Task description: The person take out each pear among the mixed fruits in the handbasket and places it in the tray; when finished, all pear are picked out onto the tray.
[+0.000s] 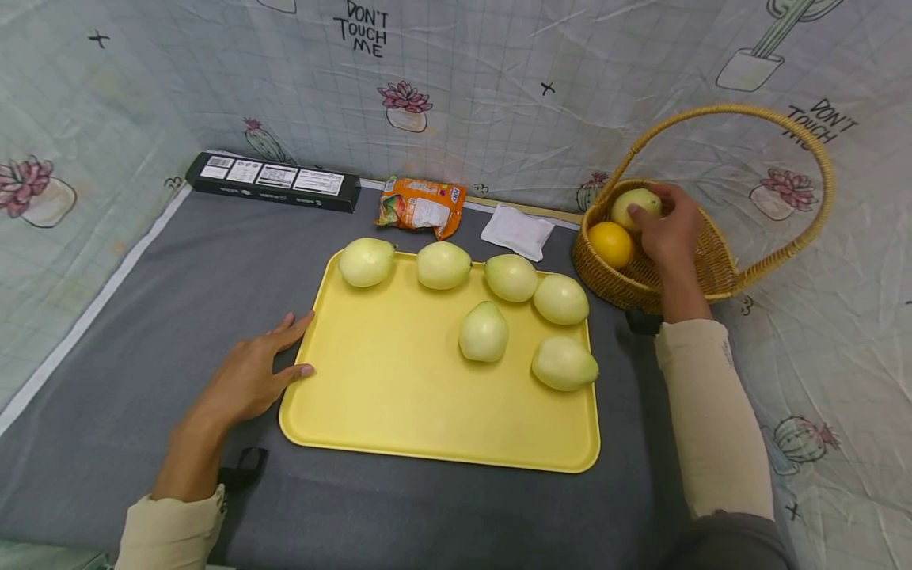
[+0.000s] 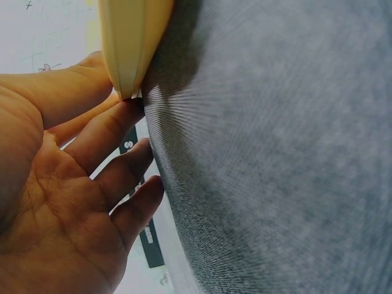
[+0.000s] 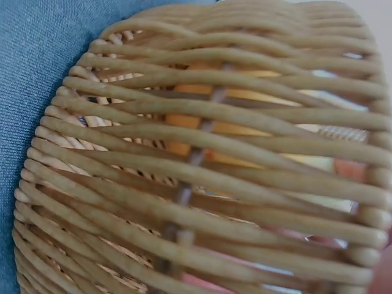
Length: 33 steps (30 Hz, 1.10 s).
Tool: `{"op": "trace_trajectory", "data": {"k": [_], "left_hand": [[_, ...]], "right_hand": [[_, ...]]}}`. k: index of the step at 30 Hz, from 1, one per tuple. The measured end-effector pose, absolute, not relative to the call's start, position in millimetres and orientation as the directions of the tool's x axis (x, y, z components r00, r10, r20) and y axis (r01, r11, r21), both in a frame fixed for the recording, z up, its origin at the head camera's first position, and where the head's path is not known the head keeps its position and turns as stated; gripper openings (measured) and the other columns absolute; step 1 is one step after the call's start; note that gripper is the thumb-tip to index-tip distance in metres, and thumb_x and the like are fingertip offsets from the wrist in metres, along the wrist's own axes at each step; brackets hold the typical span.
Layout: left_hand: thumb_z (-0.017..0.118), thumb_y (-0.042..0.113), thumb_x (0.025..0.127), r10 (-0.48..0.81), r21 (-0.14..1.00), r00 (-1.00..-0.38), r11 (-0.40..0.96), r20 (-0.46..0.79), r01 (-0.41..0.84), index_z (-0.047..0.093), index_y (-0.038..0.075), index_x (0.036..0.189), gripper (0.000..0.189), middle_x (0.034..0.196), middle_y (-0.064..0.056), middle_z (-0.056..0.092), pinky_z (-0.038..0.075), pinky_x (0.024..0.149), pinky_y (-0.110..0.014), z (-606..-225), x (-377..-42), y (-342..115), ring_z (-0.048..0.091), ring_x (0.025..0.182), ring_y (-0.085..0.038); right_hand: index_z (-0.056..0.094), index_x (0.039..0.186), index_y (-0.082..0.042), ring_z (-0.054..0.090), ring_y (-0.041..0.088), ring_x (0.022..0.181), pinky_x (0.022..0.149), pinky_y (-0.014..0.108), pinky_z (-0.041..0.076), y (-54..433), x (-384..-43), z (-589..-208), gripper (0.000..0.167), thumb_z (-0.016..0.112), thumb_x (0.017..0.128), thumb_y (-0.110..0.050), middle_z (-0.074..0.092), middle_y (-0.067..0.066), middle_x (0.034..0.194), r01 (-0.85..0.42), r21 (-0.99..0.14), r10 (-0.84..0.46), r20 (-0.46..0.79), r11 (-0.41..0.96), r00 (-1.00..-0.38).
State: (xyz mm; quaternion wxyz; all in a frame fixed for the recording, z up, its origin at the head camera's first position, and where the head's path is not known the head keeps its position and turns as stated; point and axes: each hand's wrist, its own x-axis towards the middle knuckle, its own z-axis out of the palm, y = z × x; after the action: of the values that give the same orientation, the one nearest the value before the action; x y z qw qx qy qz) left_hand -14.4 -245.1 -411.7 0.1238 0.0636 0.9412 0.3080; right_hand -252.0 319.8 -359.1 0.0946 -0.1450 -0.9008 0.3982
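My right hand [image 1: 673, 229] reaches into a wicker basket [image 1: 606, 281] and grips a pale green pear [image 1: 630, 207]. Just in front of that pear, an orange [image 1: 611, 244] lies inside the basket. In the right wrist view the woven basket wall [image 3: 202, 159] fills most of the picture and hides most of the hand. My left hand [image 1: 249, 372] is at the left edge of a yellow tray [image 1: 385, 396], thumb and fingers extended against the rim. The left wrist view has the thumb and index finger at the tray's edge [image 2: 128, 55], with the other fingers spread loosely.
Several pears sit on the tray, among them a middle pear [image 1: 484, 332] and a right-hand pear [image 1: 564, 363]. Behind the tray lie a long black box [image 1: 274, 182], an orange snack packet [image 1: 422, 206] and a white packet [image 1: 517, 231]. The basket's tall handle [image 1: 819, 158] arches up.
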Motion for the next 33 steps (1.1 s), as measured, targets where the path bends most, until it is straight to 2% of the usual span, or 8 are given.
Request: {"op": "trace_trajectory", "data": {"k": [5, 14, 20, 24, 26, 29, 31, 33], "left_hand": [[0.077, 0.019, 0.098, 0.199, 0.597, -0.963, 0.801, -0.183, 0.052, 0.028, 0.016, 0.170, 0.087, 0.168, -0.034, 0.028, 0.032, 0.117, -0.076, -411, -14, -246, 0.032, 0.153, -0.058], [0.077, 0.020, 0.098, 0.205, 0.595, -0.962, 0.802, -0.181, 0.059, 0.028, 0.016, 0.170, 0.087, 0.168, -0.034, 0.028, 0.032, 0.117, -0.076, -412, -14, -246, 0.032, 0.153, -0.057], [0.077, 0.021, 0.099, 0.204, 0.591, -0.961, 0.805, -0.184, 0.058, 0.027, 0.017, 0.170, 0.087, 0.168, -0.034, 0.028, 0.032, 0.117, -0.077, -413, -14, -246, 0.032, 0.153, -0.058], [0.077, 0.021, 0.099, 0.207, 0.590, -0.962, 0.805, -0.180, 0.063, 0.028, 0.016, 0.170, 0.087, 0.168, -0.034, 0.028, 0.032, 0.116, -0.077, -413, -14, -246, 0.032, 0.153, -0.058], [0.077, 0.021, 0.099, 0.208, 0.590, -0.962, 0.804, -0.178, 0.065, 0.028, 0.016, 0.170, 0.087, 0.168, -0.034, 0.029, 0.032, 0.116, -0.077, -413, -14, -246, 0.032, 0.152, -0.059], [0.077, 0.021, 0.099, 0.206, 0.589, -0.962, 0.806, -0.176, 0.065, 0.028, 0.017, 0.170, 0.086, 0.168, -0.034, 0.029, 0.032, 0.116, -0.077, -413, -14, -246, 0.033, 0.152, -0.059], [0.077, 0.021, 0.099, 0.206, 0.588, -0.963, 0.807, -0.176, 0.065, 0.028, 0.017, 0.170, 0.086, 0.168, -0.034, 0.029, 0.032, 0.116, -0.077, -413, -13, -246, 0.033, 0.152, -0.059], [0.077, 0.021, 0.099, 0.206, 0.587, -0.962, 0.807, -0.180, 0.063, 0.027, 0.017, 0.170, 0.087, 0.168, -0.034, 0.028, 0.032, 0.116, -0.077, -413, -13, -246, 0.032, 0.152, -0.060]], "right_hand": [[0.062, 0.150, -0.024, 0.055, 0.019, 0.129, 0.101, 0.028, 0.047, 317, -241, -350, 0.049, 0.070, 0.103, -0.036, 0.060, 0.006, 0.151, 0.101, -0.752, 0.329, 0.160, 0.651, -0.931], [0.065, 0.146, -0.030, 0.056, 0.017, 0.138, 0.115, 0.036, 0.048, 301, -216, -328, 0.047, 0.075, 0.100, -0.034, 0.061, -0.001, 0.152, 0.004, -0.782, 0.308, 0.241, 0.623, -0.920], [0.070, 0.142, -0.021, 0.061, 0.017, 0.128, 0.113, 0.034, 0.049, 281, -193, -312, 0.045, 0.080, 0.098, -0.024, 0.068, 0.005, 0.143, -0.163, -0.764, 0.218, 0.371, 0.624, -0.903], [0.070, 0.141, -0.018, 0.060, 0.017, 0.127, 0.112, 0.032, 0.049, 266, -175, -302, 0.045, 0.080, 0.097, -0.020, 0.068, 0.006, 0.142, -0.228, -0.768, 0.163, 0.396, 0.599, -0.904], [0.070, 0.141, -0.018, 0.060, 0.014, 0.125, 0.108, 0.025, 0.051, 259, -167, -298, 0.046, 0.081, 0.097, -0.019, 0.068, 0.005, 0.141, -0.246, -0.767, 0.139, 0.399, 0.593, -0.906], [0.070, 0.141, -0.019, 0.061, 0.010, 0.123, 0.093, 0.013, 0.055, 247, -155, -294, 0.046, 0.081, 0.096, -0.017, 0.069, 0.004, 0.140, -0.279, -0.766, 0.097, 0.404, 0.579, -0.910], [0.071, 0.140, -0.017, 0.062, 0.009, 0.123, 0.082, 0.009, 0.057, 240, -148, -293, 0.046, 0.081, 0.095, -0.013, 0.069, 0.004, 0.140, -0.322, -0.775, 0.056, 0.416, 0.544, -0.908], [0.070, 0.141, -0.016, 0.063, 0.011, 0.126, 0.079, 0.007, 0.057, 233, -142, -292, 0.048, 0.081, 0.095, -0.009, 0.069, 0.004, 0.142, -0.355, -0.785, 0.017, 0.421, 0.508, -0.907]]}}
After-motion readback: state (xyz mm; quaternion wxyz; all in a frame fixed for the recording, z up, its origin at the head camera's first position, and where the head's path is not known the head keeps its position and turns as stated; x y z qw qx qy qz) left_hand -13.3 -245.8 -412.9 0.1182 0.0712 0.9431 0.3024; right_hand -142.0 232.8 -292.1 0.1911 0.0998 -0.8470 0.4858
